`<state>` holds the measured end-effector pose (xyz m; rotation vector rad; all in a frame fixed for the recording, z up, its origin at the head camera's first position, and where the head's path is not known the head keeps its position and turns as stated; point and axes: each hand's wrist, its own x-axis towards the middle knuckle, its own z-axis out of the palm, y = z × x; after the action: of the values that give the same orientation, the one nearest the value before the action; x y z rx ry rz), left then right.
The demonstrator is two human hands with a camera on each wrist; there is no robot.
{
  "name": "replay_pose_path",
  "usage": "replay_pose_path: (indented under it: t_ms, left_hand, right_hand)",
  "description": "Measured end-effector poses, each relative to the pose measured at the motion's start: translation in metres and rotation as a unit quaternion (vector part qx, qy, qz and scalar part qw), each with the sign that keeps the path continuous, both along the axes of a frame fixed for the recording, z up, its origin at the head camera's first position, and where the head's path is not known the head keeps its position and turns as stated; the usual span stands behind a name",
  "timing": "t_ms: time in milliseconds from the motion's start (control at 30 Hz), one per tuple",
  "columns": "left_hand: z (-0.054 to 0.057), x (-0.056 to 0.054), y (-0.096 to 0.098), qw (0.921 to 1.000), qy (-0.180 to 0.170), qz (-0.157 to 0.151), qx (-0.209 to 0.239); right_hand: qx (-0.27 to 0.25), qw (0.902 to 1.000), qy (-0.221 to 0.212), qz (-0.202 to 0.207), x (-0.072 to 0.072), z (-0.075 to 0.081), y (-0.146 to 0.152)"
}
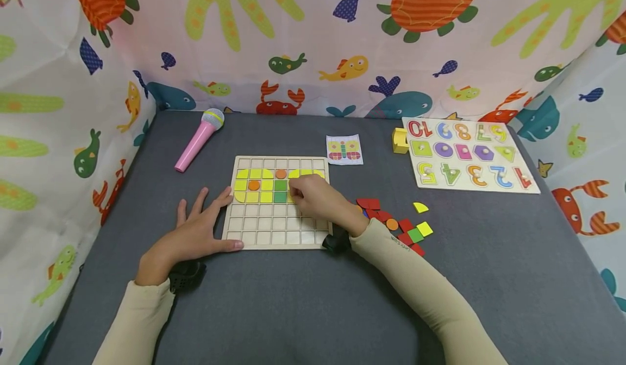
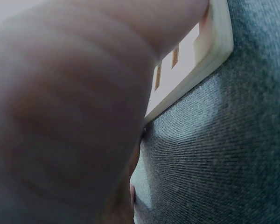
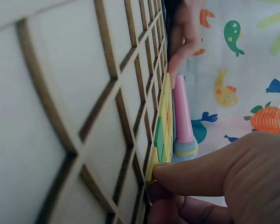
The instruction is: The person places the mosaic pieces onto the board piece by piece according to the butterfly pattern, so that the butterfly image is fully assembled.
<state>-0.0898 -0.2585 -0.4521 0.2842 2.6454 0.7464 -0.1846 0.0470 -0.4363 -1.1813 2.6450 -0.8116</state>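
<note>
A wooden grid board point(image 1: 264, 238) lies on the table, its upper rows partly filled with yellow, orange and green tiles. My right hand point(image 1: 315, 197) is over the board just right of the green tiles point(image 1: 280, 191). Thumb and fingertips pinch a yellow tile point(image 3: 151, 171) right at the grid, as the right wrist view shows; the hand hides the cells beneath it. With fingers spread, my left hand point(image 1: 198, 232) steadies the board's left side, thumb at the near corner and fingertips on the left edge.
Right of the board lie loose red, orange, green and yellow tiles point(image 1: 407, 225). Behind it is a butterfly pattern card point(image 1: 344, 150). A pink toy microphone point(image 1: 198, 145) lies back left. At back right are a yellow block point(image 1: 400, 140) and a number-and-shape puzzle board point(image 1: 469, 164).
</note>
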Motion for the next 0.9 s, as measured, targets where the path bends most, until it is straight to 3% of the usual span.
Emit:
replay_pose_path:
  t_ms: [167, 367, 633, 900]
  left_hand:
    - [0.002, -0.001, 0.002, 1.0000, 0.002, 0.000, -0.002]
    - [0.003, -0.001, 0.005, 1.0000, 0.002, -0.003, -0.002]
    - [0.000, 0.000, 0.004, 1.0000, 0.000, -0.002, -0.001]
    - [0.003, 0.002, 0.004, 1.0000, 0.004, -0.002, 0.004]
  right_hand:
    - [-0.003, 0.9999, -0.007, -0.008, 0.001, 0.001, 0.004]
    - [-0.036, 0.9971, -0.054, -0.040, 0.008, 0.006, 0.024]
    - [-0.090, 0.9907, -0.071, -0.072, 0.025, 0.009, 0.078]
    - [-0.092, 0.9850, -0.069, -0.129, 0.038, 0.011, 0.138]
